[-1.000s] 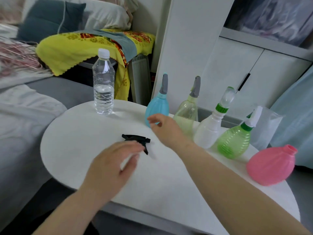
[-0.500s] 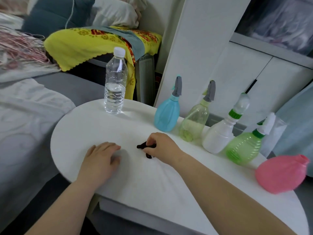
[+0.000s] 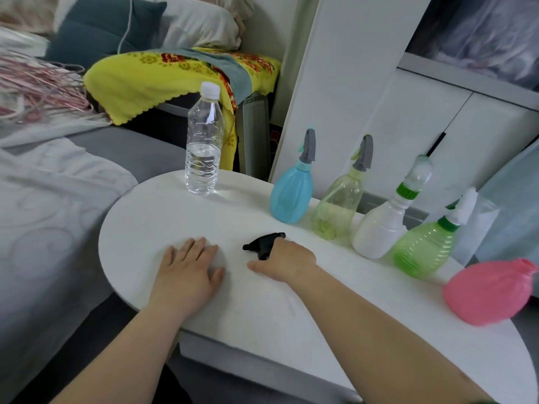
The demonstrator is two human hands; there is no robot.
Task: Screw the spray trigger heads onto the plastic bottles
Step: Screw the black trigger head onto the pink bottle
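Observation:
A black spray trigger head (image 3: 264, 242) lies on the white round table (image 3: 163, 211), and my right hand (image 3: 284, 259) is closed over its rear end. My left hand (image 3: 188, 271) rests flat on the table just left of it, fingers apart, holding nothing. A pink bottle (image 3: 490, 290) with an open neck and no head lies tilted at the table's right edge. Along the back stand a blue bottle (image 3: 291, 196), a pale yellow-green bottle (image 3: 335, 211), a white bottle (image 3: 382, 231) and a green bottle (image 3: 423, 246), each with a trigger head on.
A clear water bottle (image 3: 204, 153) with a white cap stands at the table's far left. A clear plastic cup (image 3: 478, 225) sits behind the green bottle. A grey sofa (image 3: 58, 199) lies to the left, white cabinets (image 3: 408, 112) behind.
My right hand has dropped onto the black trigger head and closed on it. My left hand has moved left and settled flat on the table. The view has shifted.

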